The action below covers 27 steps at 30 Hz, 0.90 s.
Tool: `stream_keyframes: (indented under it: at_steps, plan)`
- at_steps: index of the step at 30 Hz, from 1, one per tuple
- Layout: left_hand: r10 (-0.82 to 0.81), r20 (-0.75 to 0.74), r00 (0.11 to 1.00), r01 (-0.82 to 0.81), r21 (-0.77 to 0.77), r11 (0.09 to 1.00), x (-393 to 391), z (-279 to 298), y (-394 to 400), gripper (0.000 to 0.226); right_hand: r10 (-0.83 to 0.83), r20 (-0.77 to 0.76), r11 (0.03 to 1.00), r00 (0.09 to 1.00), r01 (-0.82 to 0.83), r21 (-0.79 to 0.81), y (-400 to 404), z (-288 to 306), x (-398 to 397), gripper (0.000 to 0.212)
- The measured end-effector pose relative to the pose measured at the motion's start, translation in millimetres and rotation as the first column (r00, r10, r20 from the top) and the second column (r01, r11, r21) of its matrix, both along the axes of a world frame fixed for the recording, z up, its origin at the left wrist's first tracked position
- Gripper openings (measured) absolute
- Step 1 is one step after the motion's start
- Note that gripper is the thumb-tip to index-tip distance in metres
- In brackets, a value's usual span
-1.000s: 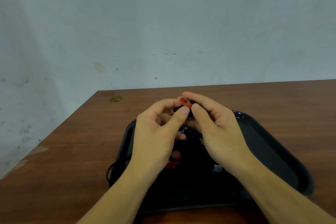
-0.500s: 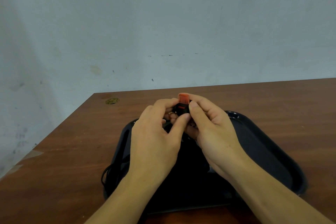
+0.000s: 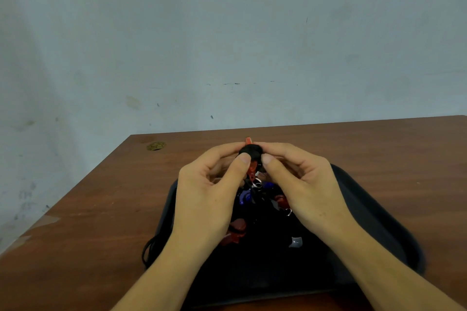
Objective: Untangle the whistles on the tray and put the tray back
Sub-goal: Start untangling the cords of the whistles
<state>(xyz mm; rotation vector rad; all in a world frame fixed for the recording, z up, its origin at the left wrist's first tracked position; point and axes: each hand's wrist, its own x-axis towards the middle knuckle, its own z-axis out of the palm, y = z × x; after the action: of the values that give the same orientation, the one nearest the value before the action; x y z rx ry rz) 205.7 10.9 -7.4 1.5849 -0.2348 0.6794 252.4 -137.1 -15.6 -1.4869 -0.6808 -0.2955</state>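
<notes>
Counter mark (image 3: 156,145): a small brass-coloured spot on the brown counter (image 3: 88,209) at about 10 o'clock from the hands, well apart from the work; leave it out of the step.

Loose cord (image 3: 149,251): black loops spill over the tray's 9 o'clock edge onto the counter. My judgement: feed slack from here rather than tugging, so the knot does not tighten.

Left hand (image 3: 204,199): raised over the tray, thumb and fingers curled, pinching the 9 o'clock side of the dark cord knot (image 3: 250,152).

Knot and red whistle (image 3: 251,168): the knot sits between the two thumbs with a red tip showing at its 12 o'clock; the red whistle hangs at its 6 o'clock with a metal ring (image 3: 256,183) below. To do this well, hold the knot still with one hand and work one strand open with the other.

Remaining whistles (image 3: 237,231): red and blue pieces lie bunched on the tray beneath the hands, cords crossing; how many there are I cannot tell. A pale piece (image 3: 296,242) lies at 5 o'clock.

Right hand (image 3: 303,189): thumb and fingers curled, pinching the knot's 3 o'clock side.

Tray (image 3: 379,222): black, flat on the counter under both forearms. Keep the bundle low over it so freed whistles drop inside.
</notes>
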Motion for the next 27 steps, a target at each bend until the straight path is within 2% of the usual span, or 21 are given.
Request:
stream_keyframes:
  at_steps: [6,17,24,27]
  plan:
    - [-0.016,0.008,1.0,0.017,-0.05,0.999,4.0,-3.7,1.8,0.011,0.022,-0.008,0.997,1.0,-0.022,0.073,0.3,2.2,0.6,0.023]
    - [0.04,-0.001,0.999,-0.04,-0.037,0.999,2.5,-3.3,-2.7,0.002,-0.11,0.03,0.993,0.994,0.108,0.052,6.3,1.6,-5.4,0.024]
    - [0.16,0.039,0.986,-0.164,0.124,0.979,5.5,-4.5,-4.9,0.009,-0.139,-0.027,0.989,0.99,0.14,0.037,16.9,-0.6,-8.1,0.024]
    - [0.174,0.034,0.984,-0.177,0.104,0.979,6.4,-5.2,-4.8,0.01,-0.109,-0.057,0.993,0.992,0.112,0.041,16.3,2.1,-8.1,0.02]
